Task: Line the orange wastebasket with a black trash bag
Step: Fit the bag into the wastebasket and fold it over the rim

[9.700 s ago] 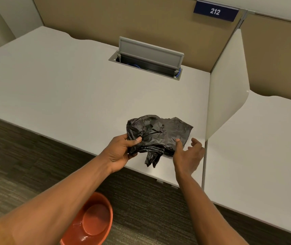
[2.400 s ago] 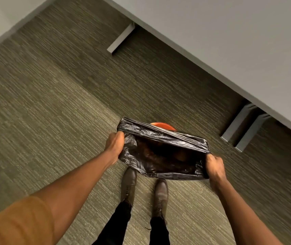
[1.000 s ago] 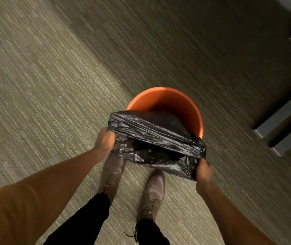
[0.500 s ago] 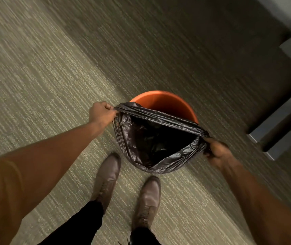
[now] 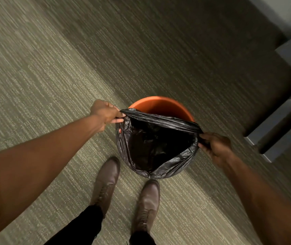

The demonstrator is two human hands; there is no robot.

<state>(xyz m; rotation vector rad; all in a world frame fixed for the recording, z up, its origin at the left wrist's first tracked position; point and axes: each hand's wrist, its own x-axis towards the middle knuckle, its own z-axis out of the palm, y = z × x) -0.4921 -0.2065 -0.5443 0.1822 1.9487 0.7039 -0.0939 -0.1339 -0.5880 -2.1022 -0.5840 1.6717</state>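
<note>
The black trash bag (image 5: 156,147) is held open over the orange wastebasket (image 5: 160,106), which stands on the carpet (image 5: 53,76). Its mouth is stretched between the two grips into a roughly triangular opening, dark inside. The near part of the mouth is draped over the near rim of the wastebasket, just ahead of the toes of the brown shoes (image 5: 106,181), while the far edge of the bag is pulled taut in a straight gathered band running from one grip to the other. Beyond that band the far inner wall and rim of the wastebasket are left uncovered.

The left hand (image 5: 105,113) is closed on the bag's edge at the left side of the rim, the bunched plastic pinched between thumb and fingers. The right hand (image 5: 215,146) is closed on the opposite end of the band, at the right side of the rim, with the plastic gathered inside curled fingers. Both forearms are extended down toward the wastebasket.

Beyond the right-hand grip, grey metal desk legs (image 5: 278,131) are seen on the carpet, well apart from the wastebasket.
</note>
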